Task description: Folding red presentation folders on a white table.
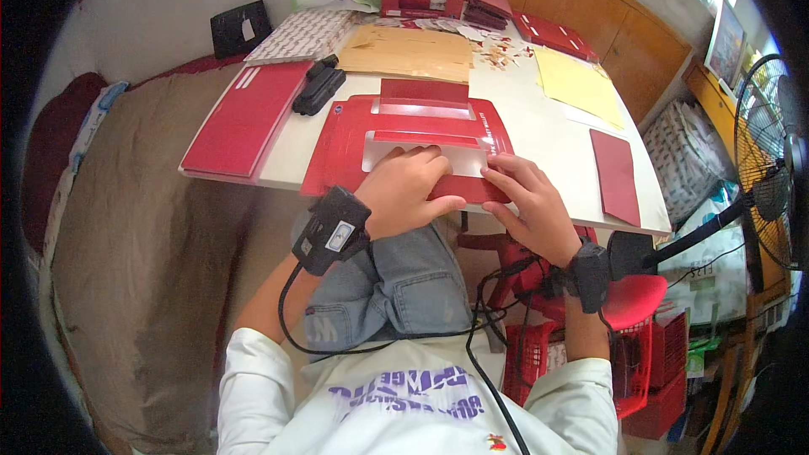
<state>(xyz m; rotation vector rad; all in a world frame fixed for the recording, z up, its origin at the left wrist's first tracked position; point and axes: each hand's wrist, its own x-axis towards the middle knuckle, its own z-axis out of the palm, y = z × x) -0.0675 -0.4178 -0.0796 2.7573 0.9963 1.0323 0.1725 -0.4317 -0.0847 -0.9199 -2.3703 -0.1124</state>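
Observation:
A red printed cardboard sleeve (328, 151) lies flat at the table's near edge, with two rectangular cut-outs and white writing along its right side. A pale, glossy rectangular panel (468, 158) fills most of the nearer cut-out, with a red strip (423, 138) along its far side. My left hand (407, 183) rests on this panel, fingers bent and thumb pointing right; its fingertips are partly hidden. My right hand (521, 193) touches the panel's right end with its fingertips, its thumb near the sleeve's front edge. A dark red piece (425, 93) covers part of the farther cut-out.
A red stack (246, 120) and a black case (319, 91) lie left. Beyond the sleeve are brown card (407, 50) and paper scraps (499, 54). Yellow sheets (578, 85) and a dark red piece (614, 177) lie right. A fan (768, 158) stands beside the table; black cables (480, 328) hang by my arms.

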